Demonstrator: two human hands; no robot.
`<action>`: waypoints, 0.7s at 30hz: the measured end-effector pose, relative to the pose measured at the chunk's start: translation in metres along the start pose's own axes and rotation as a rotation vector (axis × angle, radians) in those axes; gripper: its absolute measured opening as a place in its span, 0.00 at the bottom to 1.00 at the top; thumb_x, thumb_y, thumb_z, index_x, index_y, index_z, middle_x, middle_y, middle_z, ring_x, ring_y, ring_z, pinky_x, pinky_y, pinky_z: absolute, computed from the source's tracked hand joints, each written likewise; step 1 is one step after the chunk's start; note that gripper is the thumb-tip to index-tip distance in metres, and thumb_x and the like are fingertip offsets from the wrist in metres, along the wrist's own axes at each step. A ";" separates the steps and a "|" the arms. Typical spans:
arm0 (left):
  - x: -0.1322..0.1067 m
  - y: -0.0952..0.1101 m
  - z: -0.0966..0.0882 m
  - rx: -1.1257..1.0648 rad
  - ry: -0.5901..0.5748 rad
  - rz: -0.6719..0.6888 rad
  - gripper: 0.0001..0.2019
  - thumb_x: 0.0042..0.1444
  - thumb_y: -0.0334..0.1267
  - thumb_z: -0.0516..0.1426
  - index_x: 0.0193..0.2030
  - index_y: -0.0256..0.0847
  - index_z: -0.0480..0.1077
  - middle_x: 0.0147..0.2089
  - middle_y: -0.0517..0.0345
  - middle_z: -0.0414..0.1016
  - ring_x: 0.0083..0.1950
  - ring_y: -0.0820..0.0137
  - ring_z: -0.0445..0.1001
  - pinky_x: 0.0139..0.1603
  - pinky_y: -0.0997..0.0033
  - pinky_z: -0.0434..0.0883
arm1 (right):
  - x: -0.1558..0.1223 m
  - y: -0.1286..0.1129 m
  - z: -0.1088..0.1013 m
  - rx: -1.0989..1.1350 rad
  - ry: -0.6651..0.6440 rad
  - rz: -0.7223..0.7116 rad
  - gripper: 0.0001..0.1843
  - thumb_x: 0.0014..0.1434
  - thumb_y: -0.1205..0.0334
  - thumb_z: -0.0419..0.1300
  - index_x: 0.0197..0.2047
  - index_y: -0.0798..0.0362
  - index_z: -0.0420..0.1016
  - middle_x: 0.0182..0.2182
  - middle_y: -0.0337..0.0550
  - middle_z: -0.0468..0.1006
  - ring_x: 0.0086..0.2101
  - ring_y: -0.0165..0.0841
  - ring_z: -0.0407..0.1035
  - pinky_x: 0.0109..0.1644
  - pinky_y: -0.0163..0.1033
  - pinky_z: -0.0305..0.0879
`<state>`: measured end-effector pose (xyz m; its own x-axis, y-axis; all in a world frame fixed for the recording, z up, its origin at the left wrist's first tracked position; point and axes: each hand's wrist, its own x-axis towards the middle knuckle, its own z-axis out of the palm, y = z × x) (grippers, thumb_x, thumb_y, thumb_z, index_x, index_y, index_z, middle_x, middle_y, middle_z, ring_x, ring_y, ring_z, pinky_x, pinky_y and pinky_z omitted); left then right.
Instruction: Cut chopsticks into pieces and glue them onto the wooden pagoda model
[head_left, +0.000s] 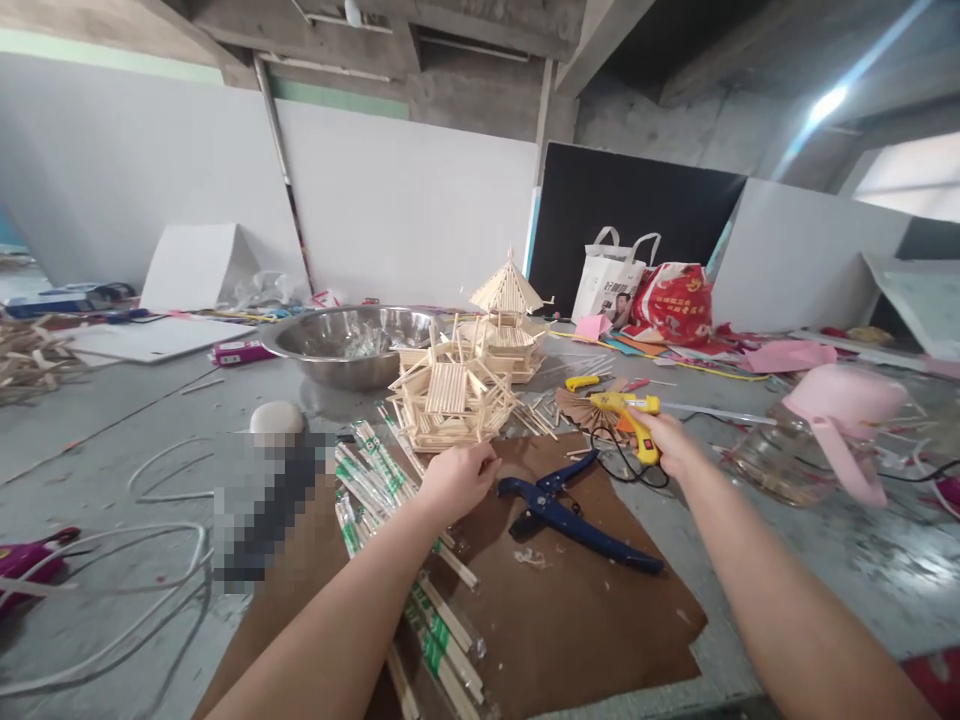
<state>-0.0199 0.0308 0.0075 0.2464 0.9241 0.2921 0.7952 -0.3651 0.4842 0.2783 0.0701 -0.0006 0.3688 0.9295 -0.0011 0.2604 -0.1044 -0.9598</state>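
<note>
My left hand [457, 482] is closed in a pinch at the near edge of a small house model made of wooden sticks [448, 395]; whatever it pinches is too small to name. My right hand [667, 442] is wrapped round the handle of a yellow glue gun [628, 412], its nozzle pointing left toward the model. A second, taller stick pavilion [507, 320] stands behind the first. Blue cutting pliers [568, 510] lie on a brown sheet [570, 610] between my two hands. Wrapped chopsticks [390, 500] lie scattered under my left forearm.
A steel bowl [349, 345] sits behind the models. White cable [150, 560] loops at the left. A pink scoop [847, 415] rests on a glass jar at the right. Bags [645, 295] and coloured paper lie at the back. A blurred patch [262, 505] covers something.
</note>
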 end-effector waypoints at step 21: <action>-0.007 0.017 -0.004 0.246 -0.150 0.153 0.11 0.53 0.42 0.48 0.35 0.45 0.69 0.37 0.58 0.72 0.38 0.69 0.70 0.34 0.73 0.63 | -0.025 -0.016 0.013 -0.973 0.150 -0.446 0.17 0.56 0.57 0.47 0.44 0.54 0.70 0.42 0.52 0.70 0.44 0.41 0.62 0.43 0.42 0.56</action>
<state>-0.0106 0.0172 0.0171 0.4374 0.8738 0.2127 0.8484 -0.4794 0.2247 0.2535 0.0529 0.0111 0.1537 0.9075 0.3910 0.9709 -0.0652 -0.2304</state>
